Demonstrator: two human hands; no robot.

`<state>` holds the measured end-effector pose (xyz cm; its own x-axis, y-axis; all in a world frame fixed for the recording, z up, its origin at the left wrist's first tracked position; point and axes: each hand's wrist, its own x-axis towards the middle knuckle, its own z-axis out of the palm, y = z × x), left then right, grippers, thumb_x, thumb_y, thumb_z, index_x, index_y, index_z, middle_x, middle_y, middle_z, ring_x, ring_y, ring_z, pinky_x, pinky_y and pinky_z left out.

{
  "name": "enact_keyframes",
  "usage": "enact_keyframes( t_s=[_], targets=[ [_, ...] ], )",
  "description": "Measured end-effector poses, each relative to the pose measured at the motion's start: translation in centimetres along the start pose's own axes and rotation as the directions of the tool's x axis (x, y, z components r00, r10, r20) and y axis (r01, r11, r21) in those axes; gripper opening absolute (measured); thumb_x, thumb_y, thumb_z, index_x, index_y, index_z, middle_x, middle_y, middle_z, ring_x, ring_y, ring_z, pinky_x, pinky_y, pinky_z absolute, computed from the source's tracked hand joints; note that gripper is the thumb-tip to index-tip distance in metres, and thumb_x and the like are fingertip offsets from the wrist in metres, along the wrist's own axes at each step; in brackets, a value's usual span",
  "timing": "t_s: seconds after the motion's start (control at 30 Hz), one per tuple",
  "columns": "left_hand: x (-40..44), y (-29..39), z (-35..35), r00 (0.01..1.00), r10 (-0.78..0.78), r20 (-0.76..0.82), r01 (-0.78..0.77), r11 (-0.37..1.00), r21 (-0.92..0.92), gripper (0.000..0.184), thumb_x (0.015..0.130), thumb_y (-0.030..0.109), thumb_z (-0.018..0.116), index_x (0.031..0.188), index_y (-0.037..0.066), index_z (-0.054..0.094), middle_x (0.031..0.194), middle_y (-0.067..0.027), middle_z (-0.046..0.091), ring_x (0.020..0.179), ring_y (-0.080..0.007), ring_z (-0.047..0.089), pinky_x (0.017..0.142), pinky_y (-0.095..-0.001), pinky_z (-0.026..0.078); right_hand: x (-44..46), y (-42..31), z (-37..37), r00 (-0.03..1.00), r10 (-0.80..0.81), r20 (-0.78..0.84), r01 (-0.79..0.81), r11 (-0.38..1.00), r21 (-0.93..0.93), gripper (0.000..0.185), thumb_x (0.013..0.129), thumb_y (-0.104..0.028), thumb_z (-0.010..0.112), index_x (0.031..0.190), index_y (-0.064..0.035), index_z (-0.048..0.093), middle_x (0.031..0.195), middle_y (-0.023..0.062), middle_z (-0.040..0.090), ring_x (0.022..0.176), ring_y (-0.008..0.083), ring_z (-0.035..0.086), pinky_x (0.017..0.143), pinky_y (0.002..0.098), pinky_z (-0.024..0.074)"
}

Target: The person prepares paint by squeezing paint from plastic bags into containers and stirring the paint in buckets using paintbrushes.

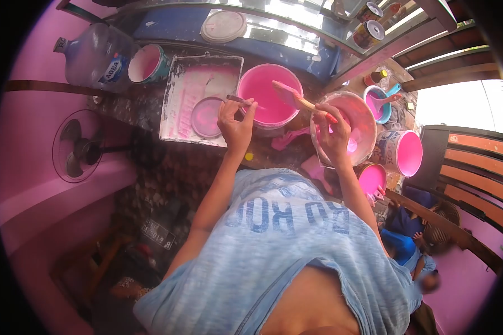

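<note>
In my right hand is a paintbrush, gripped by its wooden handle with the red end. Its pink-coated bristles extend over a bucket of pink paint. My left hand pinches a thin dark stick near that bucket's left rim; what kind it is I cannot tell. Beneath my right hand stands a paint-smeared white bucket with some pink inside. A white paint tray, streaked with pink, lies left of the paint bucket and bears a round pink-stained lid.
A large clear water bottle and a cup stand at left. Paint tubs, a patterned bucket and a blue container crowd the right. A fan is at far left; another person is at lower right.
</note>
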<state>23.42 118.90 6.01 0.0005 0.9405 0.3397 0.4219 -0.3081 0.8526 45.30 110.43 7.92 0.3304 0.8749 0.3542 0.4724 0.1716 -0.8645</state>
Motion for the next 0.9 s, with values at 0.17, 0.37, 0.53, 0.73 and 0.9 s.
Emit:
enact_keyframes(
  t_s=[0.17, 0.37, 0.53, 0.73, 0.9],
  targets=[
    [0.0, -0.4, 0.3, 0.998, 0.023, -0.062, -0.027, 0.998, -0.06, 0.008, 0.078, 0.01, 0.077, 0.08, 0.007, 0.07, 0.084, -0.0029, 0.071, 0.079, -0.0233, 0.058, 0.081, -0.0369, 0.043, -0.8, 1.2, 0.2, 0.997, 0.077, 0.022, -0.075, 0.995, -0.069, 0.017, 0.094, -0.014, 0.065, 0.109, -0.0059, 0.067, 0.083, 0.0077, 0.068, 0.074, 0.0142, 0.066, 0.065, 0.0275, 0.0506],
    [-0.2, -0.2, -0.2, 1.0, -0.005, -0.01, 0.004, 0.998, -0.058, 0.009, 0.081, 0.005, 0.076, 0.085, 0.002, 0.069, 0.092, -0.0086, 0.072, 0.092, -0.0198, 0.066, 0.088, -0.0338, 0.048, 0.3, -0.3, 0.2, 0.993, 0.116, -0.02, -0.118, 0.988, -0.102, 0.014, 0.094, -0.013, 0.063, 0.105, -0.0049, 0.066, 0.074, 0.0081, 0.067, 0.068, 0.014, 0.067, 0.062, 0.0278, 0.05],
    [-0.2, -0.5, -0.4, 0.999, -0.009, -0.043, 0.007, 0.999, -0.049, 0.009, 0.082, 0.005, 0.075, 0.088, 0.001, 0.069, 0.092, -0.0077, 0.072, 0.09, -0.0169, 0.067, 0.085, -0.0318, 0.05, 1.4, 0.2, 0.0, 0.997, 0.077, -0.02, -0.08, 0.986, -0.147, 0.014, 0.095, -0.014, 0.063, 0.104, -0.0043, 0.065, 0.065, 0.007, 0.065, 0.06, 0.0125, 0.065, 0.057, 0.0275, 0.0484],
    [0.5, -1.2, -0.5, 0.994, -0.06, -0.091, 0.045, 0.987, -0.156, 0.008, 0.08, 0.007, 0.076, 0.084, 0.005, 0.069, 0.09, -0.007, 0.073, 0.089, -0.024, 0.064, 0.083, -0.0364, 0.047, 3.1, -0.6, -0.3, 0.987, 0.122, 0.108, -0.103, 0.98, -0.168, 0.015, 0.095, -0.015, 0.062, 0.101, -0.0011, 0.062, 0.067, 0.0133, 0.065, 0.06, 0.0191, 0.065, 0.056, 0.0306, 0.048],
    [1.4, -0.4, -1.6, 0.994, -0.027, -0.108, 0.011, 0.99, -0.143, 0.007, 0.082, 0.006, 0.074, 0.086, 0.004, 0.069, 0.091, -0.0077, 0.073, 0.089, -0.0215, 0.066, 0.083, -0.0336, 0.048, 5.8, -2.0, 0.0, 0.937, 0.11, 0.331, -0.053, 0.983, -0.176, 0.022, 0.093, -0.02, 0.063, 0.096, 0.0014, 0.06, 0.076, 0.0201, 0.067, 0.069, 0.0351, 0.066, 0.062, 0.0405, 0.0497]
  ],
)
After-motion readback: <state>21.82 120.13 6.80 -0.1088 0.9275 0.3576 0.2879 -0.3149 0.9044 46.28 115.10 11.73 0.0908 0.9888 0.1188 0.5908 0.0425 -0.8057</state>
